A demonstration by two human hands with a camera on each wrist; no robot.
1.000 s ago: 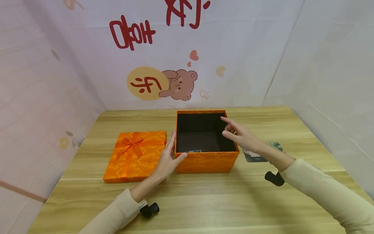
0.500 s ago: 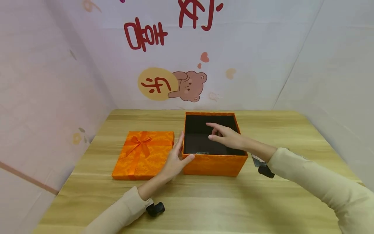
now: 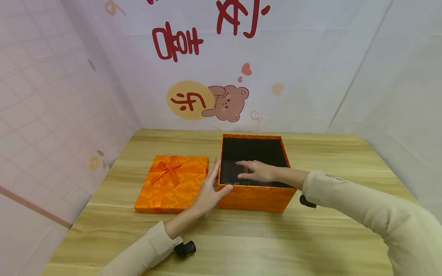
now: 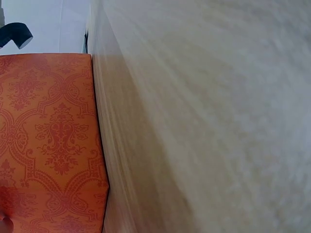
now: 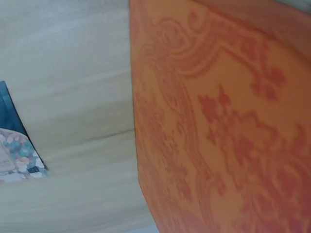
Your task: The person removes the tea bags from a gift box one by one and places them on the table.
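An orange patterned gift box [image 3: 257,198] with a black inside stands lidless on the table. My left hand [image 3: 207,193] rests against its front left corner, fingers straight along the left wall and thumb at the front rim. My right hand [image 3: 259,171] reaches over the box's right rim into the opening, index finger stretched out and the other fingers bent; it holds nothing that I can see. Something small and shiny [image 3: 241,183] shows just inside the front wall, too little of it to tell what it is. The left wrist view shows the box's front wall [image 4: 53,141].
The orange lid [image 3: 172,188] with a ribbon bow lies flat left of the box. A dark, flower-printed flat packet [image 5: 19,155] lies on the table [image 5: 87,97] to the right. Black wrist-camera mounts [image 3: 185,249] stick out beside the sleeves. A printed white cloth [image 3: 293,57] hangs behind.
My right hand has moved left and down, from the box's right rim into its opening. My left hand has stayed at the corner. The whole view has shifted slightly.
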